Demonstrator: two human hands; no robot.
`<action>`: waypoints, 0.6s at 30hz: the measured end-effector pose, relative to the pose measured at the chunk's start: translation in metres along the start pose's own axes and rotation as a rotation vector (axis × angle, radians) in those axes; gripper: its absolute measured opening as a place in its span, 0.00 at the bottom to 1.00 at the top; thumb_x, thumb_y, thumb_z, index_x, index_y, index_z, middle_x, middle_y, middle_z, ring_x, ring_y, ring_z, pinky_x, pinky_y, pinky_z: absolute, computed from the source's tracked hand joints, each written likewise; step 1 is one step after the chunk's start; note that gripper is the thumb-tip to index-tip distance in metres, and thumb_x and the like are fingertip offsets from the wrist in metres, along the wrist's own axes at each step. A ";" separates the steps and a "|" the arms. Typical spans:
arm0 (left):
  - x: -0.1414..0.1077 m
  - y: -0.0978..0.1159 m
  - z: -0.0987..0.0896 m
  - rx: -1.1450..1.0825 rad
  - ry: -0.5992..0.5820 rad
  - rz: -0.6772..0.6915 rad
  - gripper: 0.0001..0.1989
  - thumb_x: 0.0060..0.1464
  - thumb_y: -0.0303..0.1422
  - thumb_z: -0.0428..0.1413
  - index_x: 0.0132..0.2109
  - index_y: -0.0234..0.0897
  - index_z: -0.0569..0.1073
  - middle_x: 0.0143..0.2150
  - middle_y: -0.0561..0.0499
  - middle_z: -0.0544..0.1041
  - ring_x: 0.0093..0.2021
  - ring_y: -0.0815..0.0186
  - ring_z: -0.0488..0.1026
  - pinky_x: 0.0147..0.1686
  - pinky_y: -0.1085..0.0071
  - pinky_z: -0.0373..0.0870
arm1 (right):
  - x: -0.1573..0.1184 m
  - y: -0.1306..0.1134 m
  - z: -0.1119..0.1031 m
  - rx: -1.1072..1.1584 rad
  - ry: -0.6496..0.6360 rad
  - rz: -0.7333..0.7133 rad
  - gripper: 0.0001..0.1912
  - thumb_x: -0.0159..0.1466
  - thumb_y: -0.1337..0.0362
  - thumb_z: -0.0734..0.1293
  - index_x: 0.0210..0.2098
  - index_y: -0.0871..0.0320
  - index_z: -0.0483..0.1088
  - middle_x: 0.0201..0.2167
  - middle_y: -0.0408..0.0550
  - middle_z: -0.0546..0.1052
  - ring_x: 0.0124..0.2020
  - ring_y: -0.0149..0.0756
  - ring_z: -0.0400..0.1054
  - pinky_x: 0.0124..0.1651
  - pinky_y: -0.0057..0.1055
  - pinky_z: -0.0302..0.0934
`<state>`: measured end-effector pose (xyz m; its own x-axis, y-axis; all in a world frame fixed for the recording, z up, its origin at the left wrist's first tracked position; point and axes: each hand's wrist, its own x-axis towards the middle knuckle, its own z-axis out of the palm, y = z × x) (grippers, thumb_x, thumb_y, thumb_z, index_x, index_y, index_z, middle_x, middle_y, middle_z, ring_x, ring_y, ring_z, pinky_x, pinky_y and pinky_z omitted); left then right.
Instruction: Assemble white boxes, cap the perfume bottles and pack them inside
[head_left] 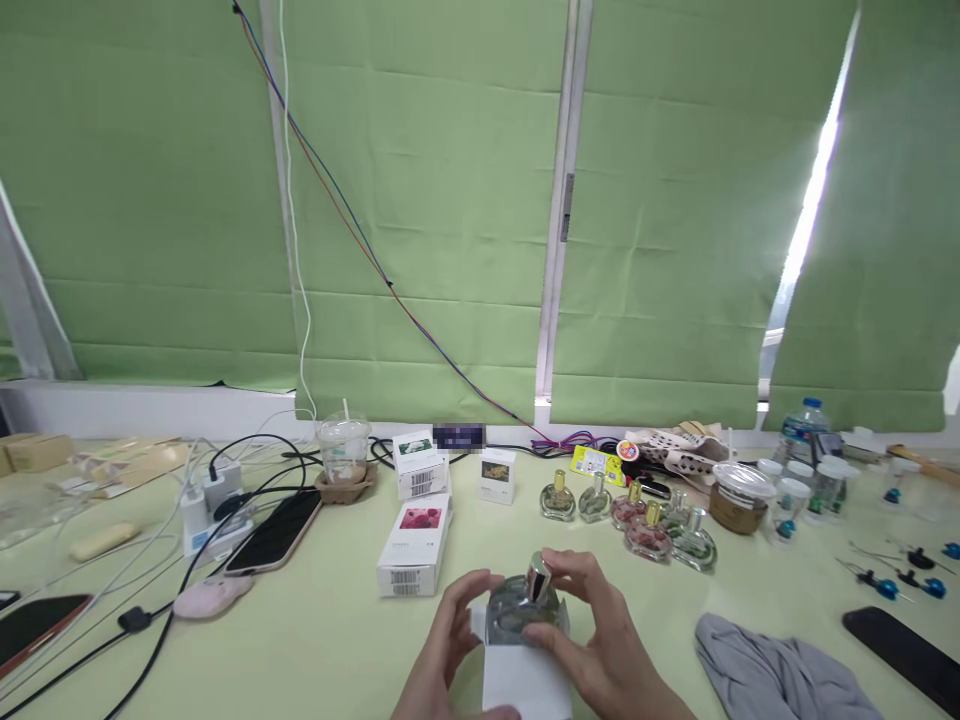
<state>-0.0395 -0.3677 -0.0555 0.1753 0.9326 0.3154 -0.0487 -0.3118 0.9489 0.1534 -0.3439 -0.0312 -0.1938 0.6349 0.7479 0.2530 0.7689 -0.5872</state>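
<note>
The bottom edge crops the white box [527, 685] you are holding, so you can't see its near end — and its walls hide the lower part of the glass bottle [510, 612]. Your left hand [450, 650] and right hand [600, 640] run off that same edge, as does the grey cloth [780, 665]. The red-edged phone [37, 630] is cut off at your left. Blocky blurring masks the dark panel [459, 436] — you can't read it.
</note>
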 end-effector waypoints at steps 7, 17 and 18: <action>0.001 0.000 0.012 -0.004 0.024 -0.073 0.64 0.37 0.39 0.70 0.66 0.44 0.30 0.44 0.45 0.78 0.44 0.53 0.76 0.48 0.59 0.67 | -0.014 0.004 0.004 0.060 0.001 0.066 0.25 0.58 0.68 0.68 0.53 0.47 0.62 0.44 0.47 0.73 0.44 0.38 0.72 0.42 0.31 0.71; -0.001 0.011 0.015 0.076 0.094 -0.097 0.60 0.41 0.39 0.66 0.66 0.41 0.29 0.35 0.51 0.79 0.40 0.55 0.76 0.45 0.62 0.65 | -0.004 -0.003 -0.001 0.025 -0.100 -0.038 0.25 0.57 0.69 0.69 0.52 0.47 0.64 0.39 0.46 0.74 0.38 0.37 0.72 0.37 0.30 0.70; -0.001 0.011 0.016 0.079 0.098 -0.097 0.60 0.41 0.39 0.66 0.66 0.41 0.29 0.34 0.51 0.79 0.40 0.55 0.76 0.45 0.62 0.65 | -0.003 -0.004 -0.002 0.015 -0.118 -0.053 0.25 0.57 0.69 0.68 0.52 0.47 0.64 0.39 0.46 0.74 0.38 0.38 0.71 0.39 0.31 0.70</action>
<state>-0.0249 -0.3751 -0.0456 0.0780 0.9710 0.2258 0.0422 -0.2295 0.9724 0.1550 -0.3491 -0.0306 -0.3167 0.5970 0.7371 0.2255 0.8022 -0.5529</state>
